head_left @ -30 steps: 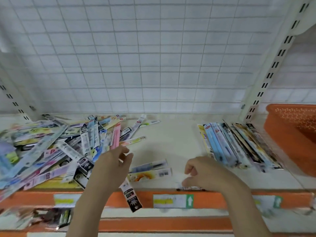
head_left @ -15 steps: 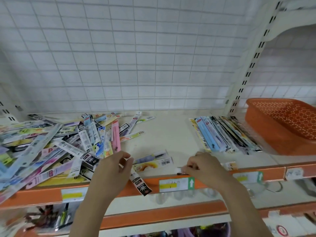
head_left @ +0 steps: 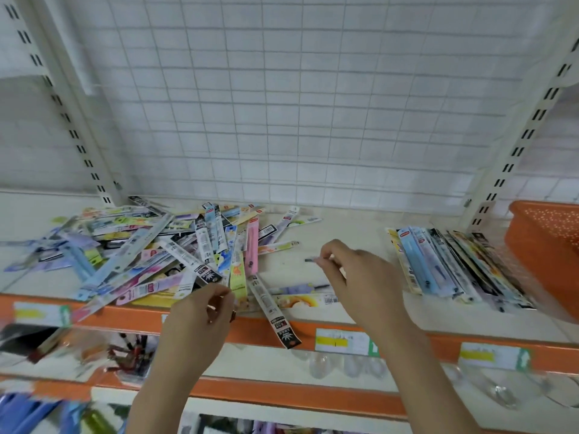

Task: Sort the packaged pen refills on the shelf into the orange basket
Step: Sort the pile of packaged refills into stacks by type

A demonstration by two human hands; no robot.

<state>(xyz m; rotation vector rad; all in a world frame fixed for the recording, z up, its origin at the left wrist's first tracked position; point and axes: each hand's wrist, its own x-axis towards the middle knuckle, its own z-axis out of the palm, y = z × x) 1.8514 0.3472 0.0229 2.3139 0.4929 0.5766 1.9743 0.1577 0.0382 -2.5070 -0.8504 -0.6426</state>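
While both hands hover over the shelf [head_left: 351, 233] | right hand [head_left: 360, 280] grip pinches a thin refill packet [head_left: 313, 260] | left hand [head_left: 200, 311] grip curled, contents unclear | orange basket [head_left: 545, 245] far right.

White wire-grid back panel [head_left: 282, 104]

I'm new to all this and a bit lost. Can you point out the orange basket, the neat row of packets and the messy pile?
orange basket [head_left: 532, 245]: head view, on its left wall.
neat row of packets [head_left: 445, 264]: head view, mid-row.
messy pile [head_left: 150, 255]: head view, pile's middle.
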